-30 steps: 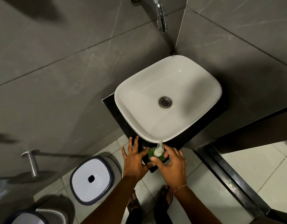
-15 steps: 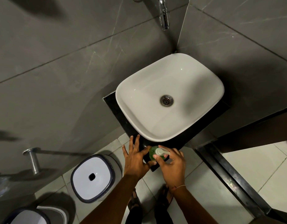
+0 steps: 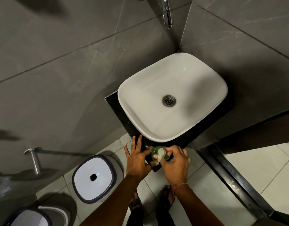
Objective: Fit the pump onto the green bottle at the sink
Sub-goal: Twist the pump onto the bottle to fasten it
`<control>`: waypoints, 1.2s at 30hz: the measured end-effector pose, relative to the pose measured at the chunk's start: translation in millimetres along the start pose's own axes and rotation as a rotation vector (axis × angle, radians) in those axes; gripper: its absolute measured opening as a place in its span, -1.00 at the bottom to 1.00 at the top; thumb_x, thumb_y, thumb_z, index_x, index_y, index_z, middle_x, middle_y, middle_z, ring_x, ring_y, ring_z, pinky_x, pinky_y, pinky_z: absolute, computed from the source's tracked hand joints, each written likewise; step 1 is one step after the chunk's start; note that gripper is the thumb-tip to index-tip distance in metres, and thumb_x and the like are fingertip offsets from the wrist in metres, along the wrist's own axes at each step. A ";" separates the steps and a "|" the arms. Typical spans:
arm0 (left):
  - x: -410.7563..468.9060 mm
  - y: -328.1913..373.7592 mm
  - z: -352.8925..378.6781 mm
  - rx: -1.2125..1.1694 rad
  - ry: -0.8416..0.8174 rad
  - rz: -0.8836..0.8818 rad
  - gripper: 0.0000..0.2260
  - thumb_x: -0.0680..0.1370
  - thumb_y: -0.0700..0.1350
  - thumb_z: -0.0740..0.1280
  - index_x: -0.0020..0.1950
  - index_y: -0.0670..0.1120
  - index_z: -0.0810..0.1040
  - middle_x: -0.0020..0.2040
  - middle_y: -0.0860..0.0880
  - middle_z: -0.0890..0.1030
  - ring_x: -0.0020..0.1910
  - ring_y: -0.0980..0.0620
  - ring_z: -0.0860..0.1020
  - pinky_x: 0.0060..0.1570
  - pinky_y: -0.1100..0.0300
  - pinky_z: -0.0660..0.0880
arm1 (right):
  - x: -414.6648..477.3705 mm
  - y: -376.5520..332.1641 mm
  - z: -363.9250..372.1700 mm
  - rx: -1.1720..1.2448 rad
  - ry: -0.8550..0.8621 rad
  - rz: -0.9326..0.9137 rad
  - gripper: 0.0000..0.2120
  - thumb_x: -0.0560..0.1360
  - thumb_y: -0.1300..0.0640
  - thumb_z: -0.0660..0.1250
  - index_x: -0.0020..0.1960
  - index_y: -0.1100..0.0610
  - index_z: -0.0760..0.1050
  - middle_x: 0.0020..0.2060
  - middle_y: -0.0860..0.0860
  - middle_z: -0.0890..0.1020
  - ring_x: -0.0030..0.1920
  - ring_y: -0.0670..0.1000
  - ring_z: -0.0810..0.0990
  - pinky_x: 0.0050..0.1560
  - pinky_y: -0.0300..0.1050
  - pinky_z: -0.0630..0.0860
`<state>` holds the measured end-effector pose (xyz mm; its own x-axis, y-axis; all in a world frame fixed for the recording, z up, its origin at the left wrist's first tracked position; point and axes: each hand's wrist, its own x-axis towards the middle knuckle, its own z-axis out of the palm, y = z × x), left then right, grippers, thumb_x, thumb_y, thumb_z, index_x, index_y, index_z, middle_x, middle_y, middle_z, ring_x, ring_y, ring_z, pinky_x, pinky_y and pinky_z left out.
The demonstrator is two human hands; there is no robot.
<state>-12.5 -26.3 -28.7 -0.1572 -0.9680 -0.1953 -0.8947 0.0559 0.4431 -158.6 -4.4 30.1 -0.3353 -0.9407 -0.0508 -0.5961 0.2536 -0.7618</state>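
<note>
The green bottle [image 3: 155, 150] stands on the black counter corner [image 3: 124, 116] just in front of the white sink [image 3: 140, 95]. A white pump [image 3: 160, 154] sits on top of the bottle, seen from above with its nozzle pointing toward me. My right hand [image 3: 176, 163] has its fingers closed around the pump head. My left hand [image 3: 138, 158] rests on the counter edge with fingers spread, its thumb against the bottle's left side. The bottle's lower part is hidden by both hands.
A chrome tap [image 3: 167, 15] juts from the grey tiled wall above the sink. A white bin with a dark rim [image 3: 93, 177] stands on the floor at left, a second one [image 3: 29, 217] at the bottom left. A metal wall peg [image 3: 34, 159] sticks out at left.
The pump went from tilted above the bottle neck to seated flat on the bottle. My right hand turned around the pump head; my left hand stayed at the bottle's side.
</note>
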 end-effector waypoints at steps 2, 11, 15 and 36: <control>0.6 0.0 -0.1 -0.004 0.008 0.002 -0.46 0.38 0.33 0.37 0.32 0.20 0.48 0.61 -0.03 -0.08 0.54 -0.05 -0.33 0.45 -0.33 -0.25 | 2.9 -2.2 2.9 -0.020 -0.015 0.037 -0.68 0.22 -0.04 0.56 -0.22 -0.03 0.44 -0.33 -0.13 0.49 -0.10 -0.01 0.45 0.02 0.05 0.38; 0.0 0.8 1.2 0.000 0.019 0.004 -0.44 0.35 0.33 0.38 0.31 0.21 0.48 0.61 -0.01 -0.08 0.55 -0.05 -0.32 0.44 -0.33 -0.25 | 3.7 9.0 -6.0 -0.060 -0.074 -0.095 -0.70 0.27 -0.01 0.55 -0.03 -0.13 0.61 -0.21 -0.15 0.54 -0.05 0.00 0.47 0.00 0.12 0.41; -0.7 0.7 2.0 0.005 0.026 -0.004 -0.48 0.37 0.30 0.37 0.30 0.21 0.50 0.61 0.00 -0.08 0.55 -0.05 -0.31 0.44 -0.36 -0.20 | 7.0 1.8 1.3 -0.038 -0.055 -0.035 -0.62 0.21 -0.15 0.56 -0.22 -0.05 0.41 -0.34 -0.18 0.44 -0.14 -0.02 0.45 -0.05 0.07 0.41; -1.0 1.9 3.1 0.018 0.025 -0.007 -0.41 0.36 0.36 0.36 0.35 0.22 0.44 0.61 -0.01 -0.07 0.54 -0.03 -0.32 0.44 -0.30 -0.29 | 4.4 8.4 -1.8 -0.065 -0.031 -0.039 -0.65 0.22 -0.08 0.58 -0.32 -0.01 0.40 -0.35 -0.15 0.43 -0.17 0.01 0.43 -0.09 0.05 0.38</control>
<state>-15.3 -24.4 -30.3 -0.1409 -0.9742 -0.1763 -0.9031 0.0535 0.4262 -166.4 -6.1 24.6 -0.2892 -0.9563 -0.0428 -0.6546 0.2302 -0.7201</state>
